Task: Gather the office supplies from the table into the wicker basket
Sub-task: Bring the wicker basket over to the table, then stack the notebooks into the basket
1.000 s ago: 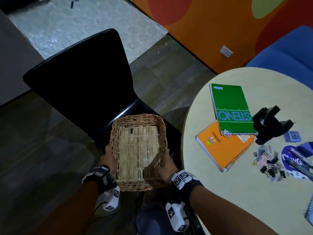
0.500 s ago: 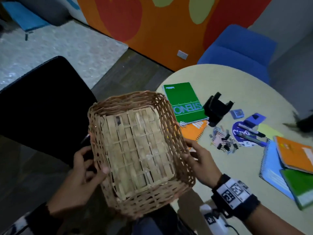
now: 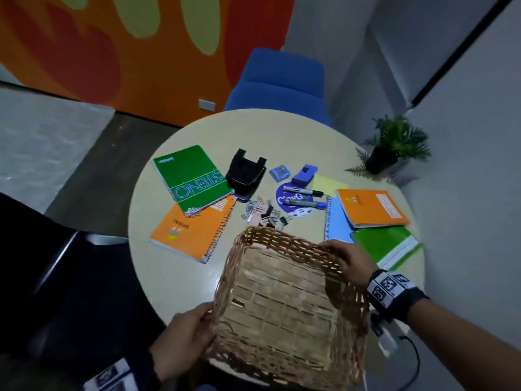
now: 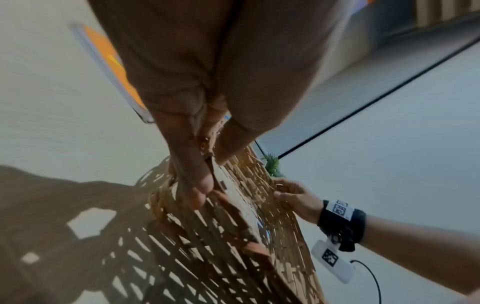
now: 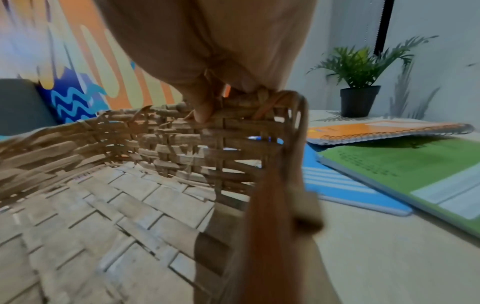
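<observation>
An empty wicker basket (image 3: 284, 300) hangs tilted over the near edge of the round table (image 3: 180, 277). My left hand (image 3: 191, 328) grips its near left rim, thumb inside in the left wrist view (image 4: 200, 185). My right hand (image 3: 346, 258) grips the far right rim (image 5: 233, 109). On the table lie a green steno pad (image 3: 191, 176), an orange spiral notebook (image 3: 191, 232), a black hole punch (image 3: 245, 173), loose clips (image 3: 265, 213), markers (image 3: 304, 197), a small blue box (image 3: 279, 173) and a purple block (image 3: 304, 173).
To the right sit stacked orange (image 3: 372, 207), blue (image 3: 337, 218) and green (image 3: 386, 244) notebooks. A potted plant (image 3: 392, 148) stands at the table's far right edge. A blue chair (image 3: 282, 83) is behind the table, a black chair (image 3: 42, 277) at my left.
Both hands have lifted the basket off the black chair and swung it right, over the table's near edge. My view turned from the chair to the table.
</observation>
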